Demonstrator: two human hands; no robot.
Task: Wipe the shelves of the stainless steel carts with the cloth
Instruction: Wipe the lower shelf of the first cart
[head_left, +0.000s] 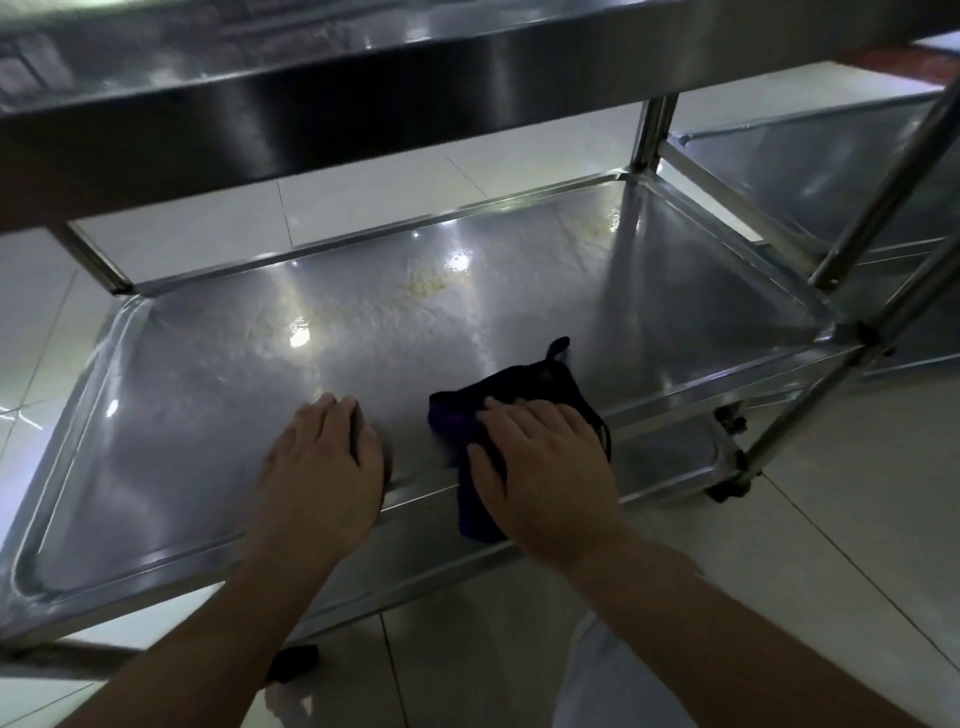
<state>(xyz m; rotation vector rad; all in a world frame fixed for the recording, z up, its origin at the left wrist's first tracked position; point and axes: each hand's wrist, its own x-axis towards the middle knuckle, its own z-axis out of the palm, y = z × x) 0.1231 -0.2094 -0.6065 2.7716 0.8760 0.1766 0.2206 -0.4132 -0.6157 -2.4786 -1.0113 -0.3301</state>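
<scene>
While flat on one shelf (208, 415): two spread hands, left hand (324, 462) bare, right hand (545, 462) on one cloth (519, 389).

No text, label, brand, number or sign can be read anywhere, neither on the steel cart shelf (519, 291) nor on the dark cloth (524, 395).

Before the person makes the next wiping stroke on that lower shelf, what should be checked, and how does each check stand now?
1. Dark cloth under the right hand: ok, palm flat on it.
2. Left hand bracing on the lower shelf: ok.
3. Yellowish residue ahead of the cloth: not ok, unwiped.
4. Path to the residue free of objects: ok.
5. Cloth damp enough: cannot tell.
6. Cart wheels locked: cannot tell.
</scene>
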